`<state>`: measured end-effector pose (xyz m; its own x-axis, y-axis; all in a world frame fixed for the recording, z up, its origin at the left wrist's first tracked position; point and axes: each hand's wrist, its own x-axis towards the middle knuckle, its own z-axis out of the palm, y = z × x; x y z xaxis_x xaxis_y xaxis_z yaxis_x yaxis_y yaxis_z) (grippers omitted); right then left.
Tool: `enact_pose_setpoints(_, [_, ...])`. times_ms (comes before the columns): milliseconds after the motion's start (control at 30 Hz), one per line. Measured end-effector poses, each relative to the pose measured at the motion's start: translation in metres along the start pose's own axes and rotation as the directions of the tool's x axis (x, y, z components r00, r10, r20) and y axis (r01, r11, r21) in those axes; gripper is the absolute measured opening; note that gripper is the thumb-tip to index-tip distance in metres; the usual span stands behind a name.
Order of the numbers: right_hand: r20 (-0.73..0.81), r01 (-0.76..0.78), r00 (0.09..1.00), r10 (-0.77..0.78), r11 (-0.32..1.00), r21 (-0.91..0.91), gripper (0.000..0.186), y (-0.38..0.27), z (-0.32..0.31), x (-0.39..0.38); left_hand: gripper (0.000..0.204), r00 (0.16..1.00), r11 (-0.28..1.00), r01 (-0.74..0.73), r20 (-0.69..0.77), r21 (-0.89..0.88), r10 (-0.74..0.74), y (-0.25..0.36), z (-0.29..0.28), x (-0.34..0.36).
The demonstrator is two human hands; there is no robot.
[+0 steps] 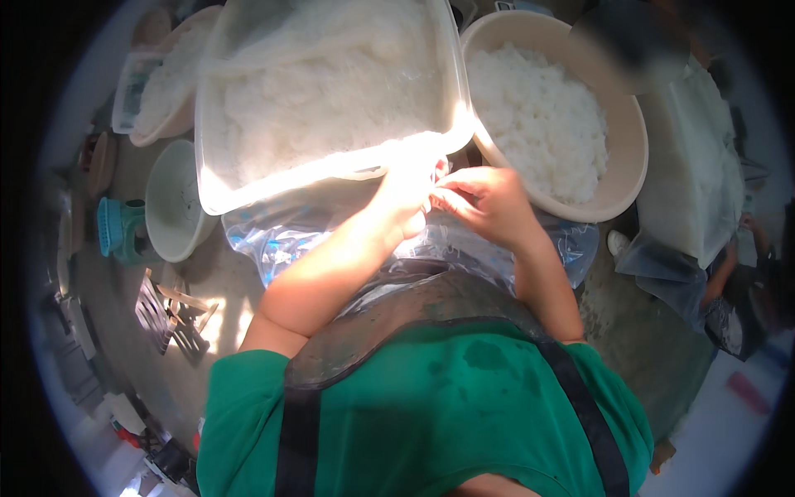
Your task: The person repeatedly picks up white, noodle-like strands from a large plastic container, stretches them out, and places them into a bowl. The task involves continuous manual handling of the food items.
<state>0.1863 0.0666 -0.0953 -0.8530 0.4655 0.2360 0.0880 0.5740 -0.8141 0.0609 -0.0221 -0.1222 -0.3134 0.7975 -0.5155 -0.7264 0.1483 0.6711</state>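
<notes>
Glare bleaches the left hand (404, 190), finger spacing unclear; the right hand (497, 205) bends inward, fingers (465, 177) narrowly pinched, anything held indiscernible. Forearms (331, 258) come from eight and four o'clock; the white tub (457, 74), cut off above, lies toward eleven.

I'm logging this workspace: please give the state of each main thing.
Left hand: washed out by glare, grip unclear
Right hand: fingers bent, grip unclear
Rectangular tub: holding white material, near edge sunlit
Round beige basin: uncovered, holding white material
Pale green basin: uncovered
Clear plastic sheet: crumpled
Green shirt: dark-patched
</notes>
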Motion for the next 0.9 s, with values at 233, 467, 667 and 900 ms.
enact_pose_setpoints(233, [-0.329, 0.128, 0.941, -0.076, 0.982, 0.140, 0.034, -0.020, -0.052, 0.094, 0.025, 0.741, 0.226, -0.672, 0.644, 0.705, 0.192, 0.139, 0.051, -0.035])
enact_pose_setpoints(467, [-0.045, 0.319, 0.943, -0.329, 0.863, 0.392, 0.021, -0.018, -0.032, 0.106, 0.017, 0.433, -0.123, -0.589, 0.441, 0.799, 0.786, 0.142, 0.017, 0.006])
enact_pose_setpoints(667, [-0.275, 0.242, 0.928, -0.252, 0.968, -0.072, 0.016, -0.046, -0.035, 0.082, 0.021, 0.787, 0.366, -0.569, 0.358, 0.736, 0.503, 0.056, 0.019, -0.002])
enact_pose_setpoints(900, [-0.180, 0.142, 0.981, 0.072, 0.367, 0.919, 0.020, -0.020, -0.037, 0.086, 0.028, 0.818, 0.894, -0.421, 0.491, 0.153, 0.301, 0.062, 0.033, 0.000])
